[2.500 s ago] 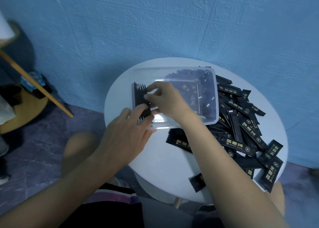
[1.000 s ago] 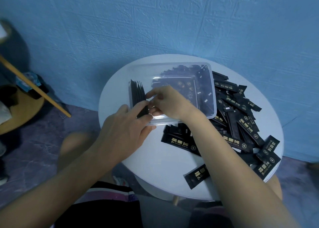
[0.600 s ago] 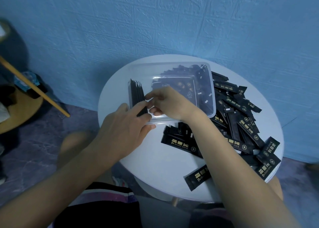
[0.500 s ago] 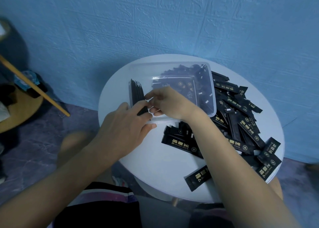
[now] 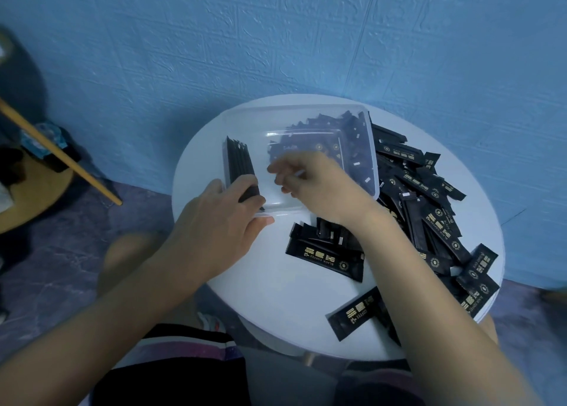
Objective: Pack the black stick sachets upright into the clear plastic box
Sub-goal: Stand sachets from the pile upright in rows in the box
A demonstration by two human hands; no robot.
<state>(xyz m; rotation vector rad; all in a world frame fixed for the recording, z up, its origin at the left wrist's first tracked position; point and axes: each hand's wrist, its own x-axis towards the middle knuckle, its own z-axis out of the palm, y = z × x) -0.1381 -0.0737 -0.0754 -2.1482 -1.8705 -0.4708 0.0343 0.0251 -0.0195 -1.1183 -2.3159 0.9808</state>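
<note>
Right hand (image 5: 319, 187) drew off, grip loose; left hand (image 5: 221, 224) presses sachets (image 5: 239, 163) against box wall (image 5: 224, 172).

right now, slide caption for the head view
Left hand presses upright black coffee sachets against clear plastic box wall; right hand hovers over it

Inside the clear plastic box (image 5: 294, 111), the left end is blocked by a row of upright sachets (image 5: 238, 163) with the left hand (image 5: 221, 224) against them, and the right hand (image 5: 319, 184) hangs over the middle. The loose sachet pile (image 5: 429, 218) crowds its right side. There is room to pass over the white table (image 5: 270, 298) at its near front.
</note>
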